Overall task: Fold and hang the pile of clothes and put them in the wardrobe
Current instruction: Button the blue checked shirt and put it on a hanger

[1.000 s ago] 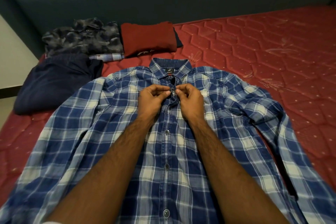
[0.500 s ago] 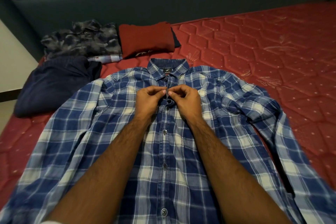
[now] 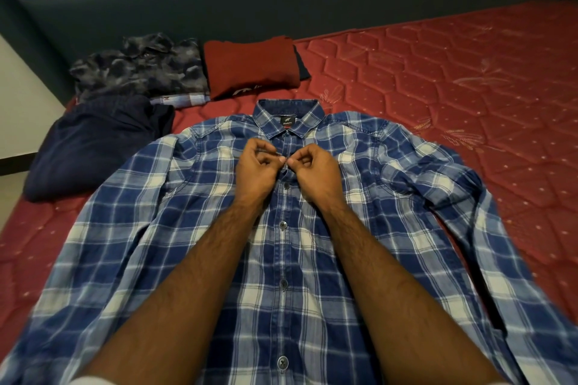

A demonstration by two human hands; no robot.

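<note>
**Top button nearly done**

On the red quilted mattress [image 3: 438, 87], the left hand [image 3: 255, 170] and right hand [image 3: 316, 170] have moved up the blue-and-white plaid cotton shirt [image 3: 187, 228], fingers pinching its placket just below the collar; folding appears next.

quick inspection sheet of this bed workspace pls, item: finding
surface: red quilted mattress, dark padded headboard behind
job's things: blue plaid shirt spread flat, front up, lower buttons fastened
clutter: folded red garment, camouflage garment, navy garment beside the shirt
grippers: left hand and right hand pinch the placket below the collar
cables: nothing seen
surroundings: pale wall at left
</note>
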